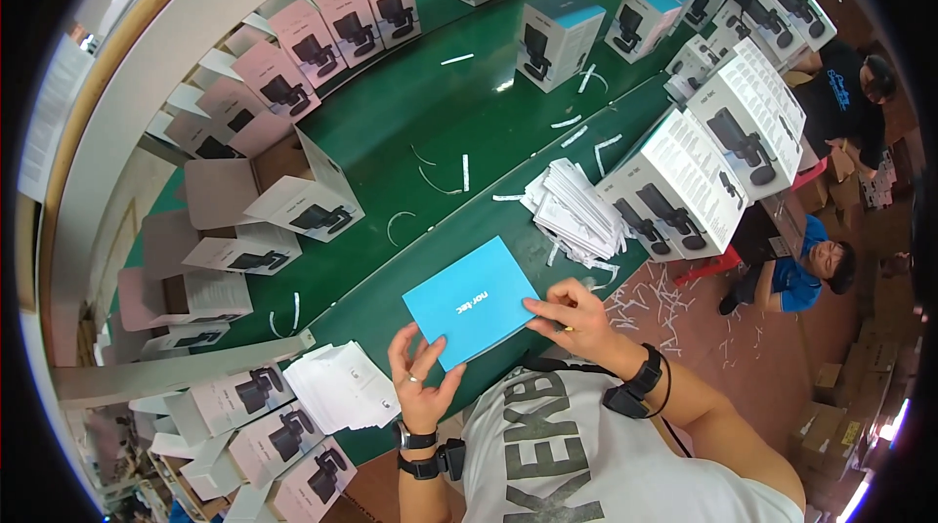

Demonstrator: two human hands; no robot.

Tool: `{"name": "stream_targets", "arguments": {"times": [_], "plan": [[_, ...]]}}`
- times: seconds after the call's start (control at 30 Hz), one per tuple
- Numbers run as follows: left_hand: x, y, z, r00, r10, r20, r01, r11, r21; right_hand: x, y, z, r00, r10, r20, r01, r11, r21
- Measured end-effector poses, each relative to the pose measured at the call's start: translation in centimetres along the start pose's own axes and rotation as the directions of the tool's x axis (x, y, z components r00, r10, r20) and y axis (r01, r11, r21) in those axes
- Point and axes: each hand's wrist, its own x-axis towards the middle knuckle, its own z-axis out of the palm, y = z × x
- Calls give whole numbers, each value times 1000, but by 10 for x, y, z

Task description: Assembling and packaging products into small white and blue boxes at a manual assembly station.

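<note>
Fingers of the left hand (422, 394) are spread, a fingertip and the thumb set at the near left corner of one flat blue packet (467, 293); those of the right hand (578, 318) are drawn narrow, thumb and forefinger pinching its right-hand edge. We find the packet before the torso, over the near part of the green table (420, 118); whether it touches the surface we cannot tell. We judge that the hold from two sides steadies it and leaves its broad face uncovered.

We count two stacks of white paper: a squared stack (344, 391) beside the left wrist and a fanned stack (575, 210) beyond the right hand, both presumably placed within short reach. Three pink-faced cartons (283, 433) stand at lower left. Above them we count at least three open cartons (318, 210), flaps apart, perhaps to keep the interiors accessible. Two large white cartons (674, 186) are nearest at right, and two blue-topped cartons (559, 40) nearest on the far part of the table; those behind crowd together beyond sure counting. Paper strips (465, 171) lie scattered, too many to number. We see two other people (801, 274) at right.
</note>
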Motion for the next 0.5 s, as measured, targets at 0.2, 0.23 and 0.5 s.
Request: {"name": "stream_targets", "arguments": {"times": [0.2,0.23,0.5], "plan": [[26,41,-7,972,138,192,-214,862,460,-2,1,1,998,-41,38,45,993,-107],[36,54,4,964,110,242,-227,814,535,2,-2,2,998,-50,27,54,988,-147],[39,45,70,955,69,289,-274,576,770,-6,14,14,991,-136,-17,134,986,-98]]}}
